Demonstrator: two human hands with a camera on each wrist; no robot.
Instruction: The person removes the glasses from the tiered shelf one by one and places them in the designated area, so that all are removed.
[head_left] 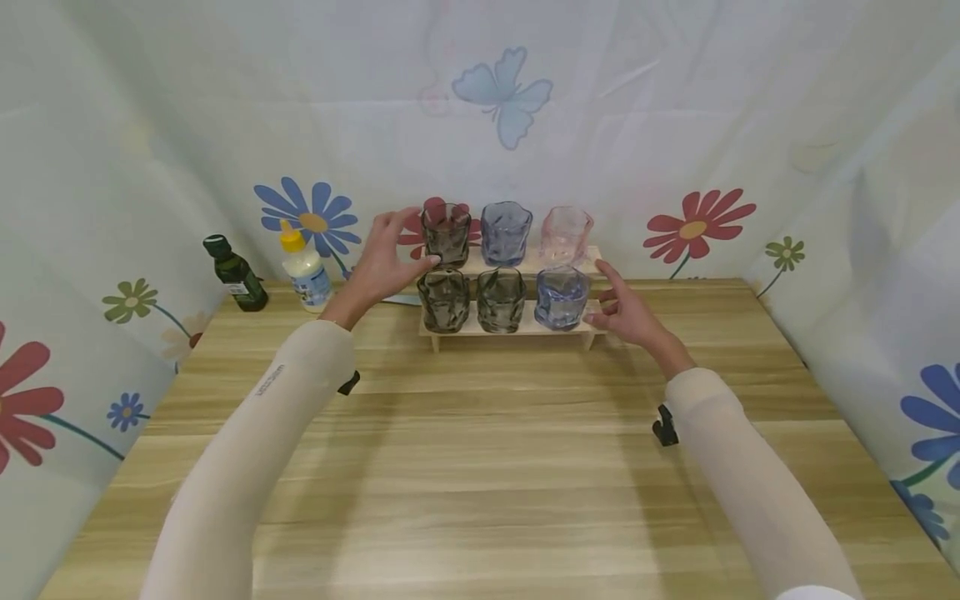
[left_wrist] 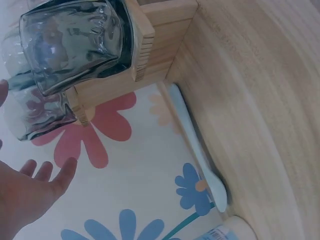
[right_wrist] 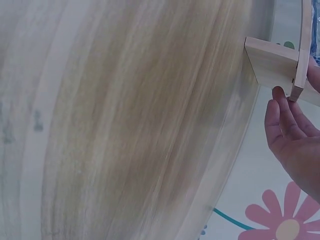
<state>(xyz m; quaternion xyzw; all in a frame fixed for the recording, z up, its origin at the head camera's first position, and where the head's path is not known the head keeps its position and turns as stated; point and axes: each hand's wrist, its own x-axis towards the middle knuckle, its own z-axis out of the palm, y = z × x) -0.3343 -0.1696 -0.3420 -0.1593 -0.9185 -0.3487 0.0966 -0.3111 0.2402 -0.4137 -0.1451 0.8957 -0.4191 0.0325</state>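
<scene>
Left hand [head_left: 386,262] spread, empty; right hand [head_left: 633,317] pinches one stand [head_left: 530,322]; glasses [head_left: 501,300]: three grey, two blue, one pink.

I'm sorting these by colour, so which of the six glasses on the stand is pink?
The rightmost upper-row glass on the wooden stand, seen from the head view: it alone is pink, unlike the three dark grey glasses and two bluish glasses.

- Cream fabric sleeve [head_left: 243,454] on the person's left arm, towards 8 o'clock in the head view: small dark lettering [head_left: 271,379], apparently ending "Slim", its start too blurred.
- Dark green bottle [head_left: 234,268], 9 o'clock: white label [head_left: 238,290], illegible.
- Whitish yellow-capped bottle [head_left: 302,263], 9 o'clock: blue label [head_left: 312,287], illegible.
</scene>
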